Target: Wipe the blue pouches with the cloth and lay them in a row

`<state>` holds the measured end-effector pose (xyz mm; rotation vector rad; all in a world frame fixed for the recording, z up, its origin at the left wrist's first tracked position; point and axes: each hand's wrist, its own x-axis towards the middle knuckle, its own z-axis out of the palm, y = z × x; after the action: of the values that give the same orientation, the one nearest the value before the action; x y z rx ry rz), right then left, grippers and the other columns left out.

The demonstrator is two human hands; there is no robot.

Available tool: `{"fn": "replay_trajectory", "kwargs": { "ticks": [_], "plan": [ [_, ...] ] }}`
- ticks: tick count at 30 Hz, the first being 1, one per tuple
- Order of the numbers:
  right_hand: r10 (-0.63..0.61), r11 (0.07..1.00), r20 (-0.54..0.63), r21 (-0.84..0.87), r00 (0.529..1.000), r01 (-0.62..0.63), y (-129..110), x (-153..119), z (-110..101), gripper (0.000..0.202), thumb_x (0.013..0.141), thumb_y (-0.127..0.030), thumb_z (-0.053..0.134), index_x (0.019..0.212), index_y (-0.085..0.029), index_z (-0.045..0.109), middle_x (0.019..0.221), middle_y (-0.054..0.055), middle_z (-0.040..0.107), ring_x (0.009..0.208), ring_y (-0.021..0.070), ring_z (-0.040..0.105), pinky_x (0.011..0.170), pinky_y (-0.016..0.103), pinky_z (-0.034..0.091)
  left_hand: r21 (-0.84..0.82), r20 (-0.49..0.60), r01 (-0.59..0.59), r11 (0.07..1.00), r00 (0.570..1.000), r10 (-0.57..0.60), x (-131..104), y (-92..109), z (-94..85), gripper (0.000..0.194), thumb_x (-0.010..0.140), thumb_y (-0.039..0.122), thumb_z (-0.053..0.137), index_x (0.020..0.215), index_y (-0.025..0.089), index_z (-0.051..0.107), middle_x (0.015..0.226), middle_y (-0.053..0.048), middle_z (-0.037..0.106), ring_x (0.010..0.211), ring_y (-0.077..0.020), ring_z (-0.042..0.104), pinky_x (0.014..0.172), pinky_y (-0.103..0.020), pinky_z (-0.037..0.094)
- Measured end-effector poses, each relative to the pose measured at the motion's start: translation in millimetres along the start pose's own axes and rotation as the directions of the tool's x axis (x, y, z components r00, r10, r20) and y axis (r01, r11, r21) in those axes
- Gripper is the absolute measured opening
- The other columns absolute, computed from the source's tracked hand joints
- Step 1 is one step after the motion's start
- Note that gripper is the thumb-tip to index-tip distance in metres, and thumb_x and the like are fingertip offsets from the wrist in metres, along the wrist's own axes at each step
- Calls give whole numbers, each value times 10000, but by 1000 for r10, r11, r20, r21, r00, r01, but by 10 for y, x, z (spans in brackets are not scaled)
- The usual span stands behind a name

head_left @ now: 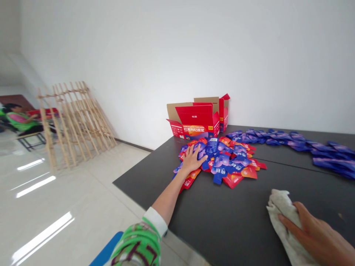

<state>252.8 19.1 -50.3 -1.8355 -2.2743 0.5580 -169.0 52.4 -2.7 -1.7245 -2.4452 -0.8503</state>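
Observation:
My left hand (191,159) lies with fingers spread on the left part of a heap of red and blue printed pouches (222,160). The heap rests on a dark table (219,218); some pouches overlap and hide others. At the lower right, my right hand (313,227) grips a pale grey cloth (284,214) against the tabletop. Its thumb shows along the near side of the cloth, while the other fingers are partly hidden.
Two open red cartons (197,119) stand at the table's far left by the wall. A long overlapping row of blue pouches (294,141) runs along the back. Wooden racks (74,122) lean on the wall at left, and a person in a green vest (20,120) sits beyond.

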Motion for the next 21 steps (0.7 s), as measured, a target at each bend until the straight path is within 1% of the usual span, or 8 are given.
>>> {"fn": "replay_trajectory", "kwargs": {
  "ticks": [3,8,11,13,15,18,19,21],
  "plan": [
    [1,1000,-15,-4,1000,-1,-17,-3,-12,651,815,-698,330,1190,-183,467,872,134,674,834,329,657,728,413,469,46,-3,67,997,998,-67,43,-33,87,670,837,679,378,1428,379,284,1535,-3,224,1405,-304,180,1112,-524,222],
    [6,999,-8,-35,1000,-6,-34,-7,-17,644,842,-648,316,1249,-165,441,970,160,663,881,325,649,774,417,459,75,-103,244,967,966,-236,123,-125,97,589,892,588,305,1411,312,350,1502,-100,291,1385,-354,217,1059,-632,228],
    [0,999,-5,-37,1000,0,-26,-19,2,657,845,-646,320,1277,-161,416,976,163,659,884,324,646,769,417,454,75,-194,247,966,954,-229,81,-72,29,590,910,517,322,1417,217,346,1506,-157,254,1399,-364,161,1069,-661,151],
    [2,1000,-11,-25,1000,-3,-32,-27,-4,643,841,-653,327,1267,-180,419,973,153,658,895,323,642,774,418,450,71,-243,172,983,958,-150,9,39,-30,594,926,474,321,1435,169,302,1518,-167,211,1412,-336,132,1101,-617,140],
    [18,1000,-17,-2,1000,-18,-51,-26,-52,615,836,-659,338,1244,-207,426,962,136,658,896,318,640,776,416,447,62,-254,45,997,967,-28,-98,218,-74,591,938,455,321,1444,153,275,1520,-155,211,1413,-295,157,1129,-531,191],
    [91,995,-20,49,996,-90,-67,2,-225,556,830,-678,332,1139,-233,458,893,107,659,831,301,648,721,390,455,23,-191,-208,978,959,209,-329,584,-74,569,945,457,347,1446,200,271,1504,-83,281,1395,-210,237,1131,-387,280],
    [130,990,-36,57,991,-128,-53,15,-301,541,828,-685,326,1088,-233,467,867,101,657,806,298,648,692,378,457,-7,-155,-311,951,939,306,-422,710,-58,565,948,458,344,1453,219,253,1504,-62,287,1390,-190,251,1129,-361,292],
    [224,974,-110,44,968,-220,19,36,-452,532,828,-691,301,1006,-220,474,834,107,652,779,303,646,642,363,454,-104,-47,-524,845,852,522,-612,925,-12,568,959,451,319,1472,240,198,1519,-49,255,1395,-186,243,1138,-367,286]
  ]
}}
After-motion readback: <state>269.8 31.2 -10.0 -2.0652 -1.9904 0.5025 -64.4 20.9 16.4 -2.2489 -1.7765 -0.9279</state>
